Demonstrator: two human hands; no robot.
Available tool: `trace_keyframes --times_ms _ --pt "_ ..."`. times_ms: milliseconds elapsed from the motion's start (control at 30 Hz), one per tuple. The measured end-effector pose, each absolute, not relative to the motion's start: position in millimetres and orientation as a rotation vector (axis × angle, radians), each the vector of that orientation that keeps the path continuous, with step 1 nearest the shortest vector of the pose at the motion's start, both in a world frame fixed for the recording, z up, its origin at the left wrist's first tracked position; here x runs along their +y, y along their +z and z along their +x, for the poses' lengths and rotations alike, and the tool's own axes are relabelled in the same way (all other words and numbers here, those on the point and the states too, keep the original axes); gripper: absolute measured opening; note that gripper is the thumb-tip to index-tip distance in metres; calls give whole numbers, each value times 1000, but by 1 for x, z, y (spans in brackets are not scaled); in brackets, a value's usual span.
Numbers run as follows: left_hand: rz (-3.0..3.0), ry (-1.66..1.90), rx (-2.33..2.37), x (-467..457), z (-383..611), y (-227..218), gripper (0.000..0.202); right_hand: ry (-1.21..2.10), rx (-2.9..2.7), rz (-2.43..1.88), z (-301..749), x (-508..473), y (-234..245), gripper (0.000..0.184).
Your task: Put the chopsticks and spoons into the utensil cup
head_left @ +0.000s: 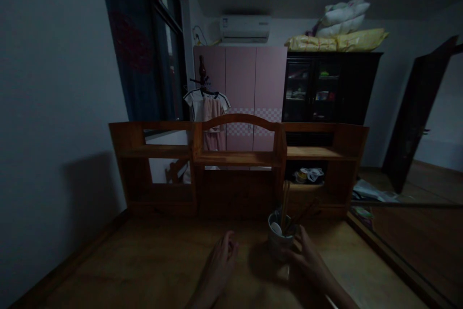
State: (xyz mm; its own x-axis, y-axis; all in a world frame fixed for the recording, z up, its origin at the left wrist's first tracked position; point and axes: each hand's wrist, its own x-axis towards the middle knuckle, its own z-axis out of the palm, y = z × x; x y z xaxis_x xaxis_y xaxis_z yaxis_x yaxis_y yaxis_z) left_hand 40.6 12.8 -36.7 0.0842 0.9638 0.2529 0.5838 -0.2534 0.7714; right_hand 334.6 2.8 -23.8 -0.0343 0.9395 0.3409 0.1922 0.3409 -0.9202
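On the wooden desk a pale cup (279, 246) stands upright, with chopsticks (285, 203) and a white rounded utensil end (276, 228) sticking up out of it. My right hand (307, 255) grips the cup from the right, its thumb across the front and its fingers at the far side. Left of the cup, apart from it, my left hand (224, 253) hovers low over the desk. Its fingers are curled in, and I see nothing in them. Dim light blurs the details.
A wooden shelf unit (238, 158) stands along the desk's far edge. Wall lies to the left, with a dark window (144, 48) above. Behind are a pink wardrobe (240, 77), a black cabinet (331, 87) and hanging clothes (211, 109). A dark door (415, 116) stands at right.
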Motion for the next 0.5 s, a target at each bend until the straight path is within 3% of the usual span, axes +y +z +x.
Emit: trace_keyframes --times_ms 100,267,400,500 --pt "1888 1051 1514 12 40 -34 43 978 -1535 -1083 323 8 -18 74" --pt "1819 1070 1474 10 43 -29 50 845 -1531 -1121 302 7 -8 70" --pt "1630 1163 1203 11 49 -29 59 802 -1523 -1144 276 -5 0 57" --pt "1582 1225 949 13 54 -29 73 940 -1541 -1033 255 -20 8 60"
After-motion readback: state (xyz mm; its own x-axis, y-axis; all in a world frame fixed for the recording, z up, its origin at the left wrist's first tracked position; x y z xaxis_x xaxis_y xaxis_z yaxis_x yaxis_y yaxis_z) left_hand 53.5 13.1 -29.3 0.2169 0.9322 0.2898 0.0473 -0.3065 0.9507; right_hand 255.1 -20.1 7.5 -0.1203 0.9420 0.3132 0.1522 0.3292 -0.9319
